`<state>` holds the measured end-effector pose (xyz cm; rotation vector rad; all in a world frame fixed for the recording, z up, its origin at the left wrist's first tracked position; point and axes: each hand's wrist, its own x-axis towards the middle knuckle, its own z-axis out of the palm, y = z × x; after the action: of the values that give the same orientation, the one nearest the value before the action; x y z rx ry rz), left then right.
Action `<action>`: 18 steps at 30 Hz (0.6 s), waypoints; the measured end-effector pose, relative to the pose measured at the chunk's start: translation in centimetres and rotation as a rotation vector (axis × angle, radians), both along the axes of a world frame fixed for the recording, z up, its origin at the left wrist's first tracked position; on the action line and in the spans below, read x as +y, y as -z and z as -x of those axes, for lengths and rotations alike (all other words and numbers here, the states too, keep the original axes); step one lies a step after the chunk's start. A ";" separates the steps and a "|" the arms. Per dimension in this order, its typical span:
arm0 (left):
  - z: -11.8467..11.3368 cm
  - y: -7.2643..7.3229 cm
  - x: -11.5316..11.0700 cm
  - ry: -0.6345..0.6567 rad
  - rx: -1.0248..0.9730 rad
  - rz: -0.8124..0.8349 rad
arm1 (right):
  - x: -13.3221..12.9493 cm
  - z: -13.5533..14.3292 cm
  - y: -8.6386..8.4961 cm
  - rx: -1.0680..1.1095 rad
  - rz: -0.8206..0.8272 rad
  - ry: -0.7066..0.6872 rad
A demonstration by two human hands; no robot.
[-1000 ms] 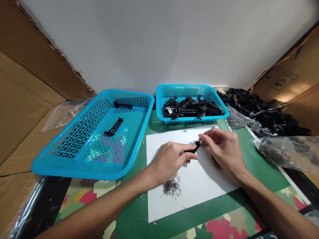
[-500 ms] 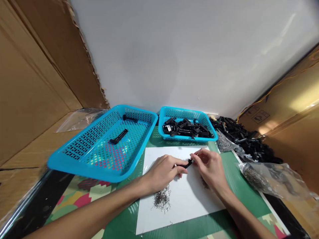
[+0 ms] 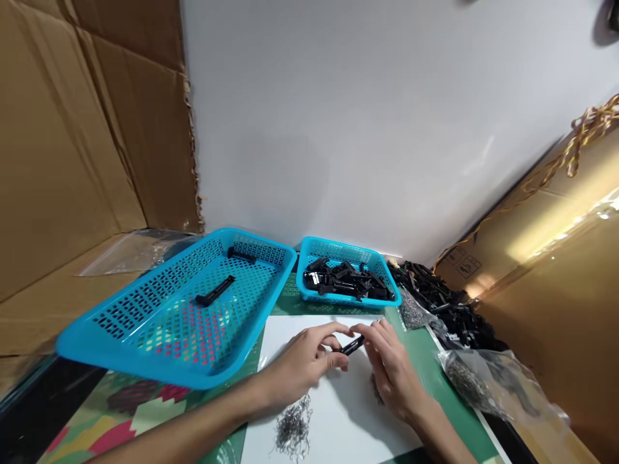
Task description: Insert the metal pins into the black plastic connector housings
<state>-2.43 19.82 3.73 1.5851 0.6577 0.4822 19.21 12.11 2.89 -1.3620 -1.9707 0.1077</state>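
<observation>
Between my two hands, over the white sheet (image 3: 338, 412), is a small slotted black plastic part (image 3: 353, 345). My left hand (image 3: 312, 357) pinches its near-left end between thumb and fingers. My right hand (image 3: 387, 361) closes on the far-right end, its fingertips pressed at the part. Whether a small metal piece sits in the right fingers is hidden. A heap of small bent metal springs (image 3: 294, 426) lies on the sheet below my left wrist. Another small pile (image 3: 376, 389) is partly covered by my right hand.
On the left stands a large blue basket (image 3: 145, 367) with two black parts (image 3: 215, 291) inside. A smaller blue basket (image 3: 351, 300) behind the sheet holds many black parts. To the right are a heap of black parts (image 3: 459, 316) and plastic bags of metal pieces (image 3: 471, 383).
The view has tilted up and turned slightly. My right hand has lowered its fingers onto the black part, and the thin metal piece seen near its fingertips no longer shows.
</observation>
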 end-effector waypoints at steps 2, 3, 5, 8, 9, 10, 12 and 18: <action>0.0 0.3 0.1 0.009 -0.122 0.076 | 0.3 -0.3 -0.6 -0.166 -0.057 -0.069; 0.0 0.4 0.1 0.022 -0.174 0.109 | 0.6 -0.4 -1.0 -0.222 -0.095 -0.091; 0.0 0.8 0.2 0.032 -0.246 0.154 | 1.4 -0.5 -1.8 -0.287 -0.172 -0.122; -0.1 1.2 0.2 0.019 -0.299 0.151 | 3.4 -0.8 -3.6 -0.278 -0.263 -0.124; 0.0 1.3 0.1 0.009 -0.297 0.131 | 4.3 -0.9 -4.3 -0.248 -0.289 -0.098; 0.0 1.3 0.0 0.003 -0.280 0.112 | 5.3 -0.9 -5.2 -0.215 -0.310 -0.056; 0.2 1.1 -0.3 0.007 -0.215 0.072 | 7.3 -0.7 -6.9 -0.195 -0.263 0.056; 0.3 1.0 -0.7 -0.030 -0.043 -0.090 | 12.2 3.7 -10.8 -0.259 0.001 -0.045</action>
<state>-2.71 19.13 2.69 1.6470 0.6356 0.5733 15.49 24.32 13.72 -1.3894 -2.2154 -0.0499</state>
